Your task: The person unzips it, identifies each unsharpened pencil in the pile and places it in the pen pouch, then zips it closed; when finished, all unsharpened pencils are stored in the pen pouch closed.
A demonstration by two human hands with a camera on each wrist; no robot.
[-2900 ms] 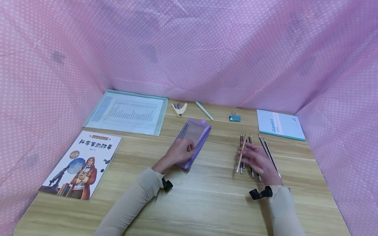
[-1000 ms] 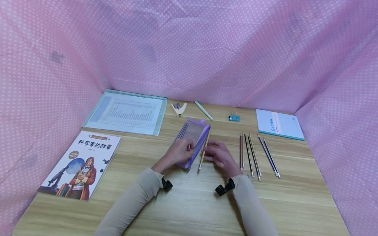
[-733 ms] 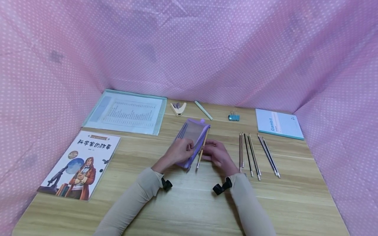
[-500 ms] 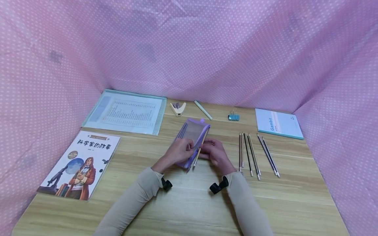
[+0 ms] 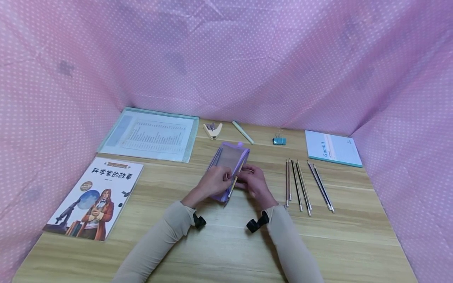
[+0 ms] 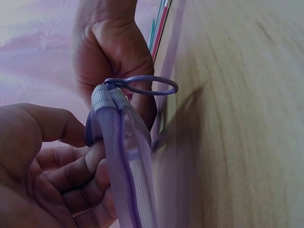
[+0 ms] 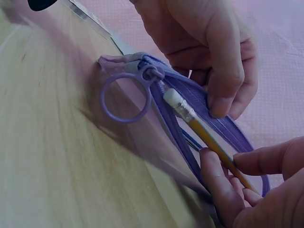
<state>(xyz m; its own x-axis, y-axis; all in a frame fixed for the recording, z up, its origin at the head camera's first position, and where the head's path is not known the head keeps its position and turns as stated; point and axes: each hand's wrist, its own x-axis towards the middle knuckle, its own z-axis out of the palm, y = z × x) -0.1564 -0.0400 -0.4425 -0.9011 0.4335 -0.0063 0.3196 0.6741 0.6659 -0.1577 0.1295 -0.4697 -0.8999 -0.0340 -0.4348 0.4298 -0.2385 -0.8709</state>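
Note:
A purple mesh pencil case (image 5: 231, 154) stands tilted on the table, its zip open along the right side, with several pencils inside. My left hand (image 5: 216, 181) pinches the rim of the zip opening between thumb and fingers. In the right wrist view, a yellow pencil (image 7: 209, 137) with a white eraser lies within the opening. My right hand (image 5: 255, 184) pinches that pencil between thumb and fingers; its far end is hidden. A round purple zip pull (image 7: 124, 97) hangs at the case's near end. Several loose pencils (image 5: 301, 186) lie to the right of my right hand.
Behind the case are a cream stapler-like tool (image 5: 213, 131), a pale green pen (image 5: 243, 132) and a teal binder clip (image 5: 279, 141). A notebook (image 5: 333, 148) lies back right. A document folder (image 5: 150, 133) and an illustrated book (image 5: 95, 196) lie left. Pink dotted cloth (image 5: 226, 59) surrounds the table.
My right hand has carried the yellow pencil left from the loose pencils to the case, and the pencil has moved into the zip opening. The left hand keeps its hold on the rim.

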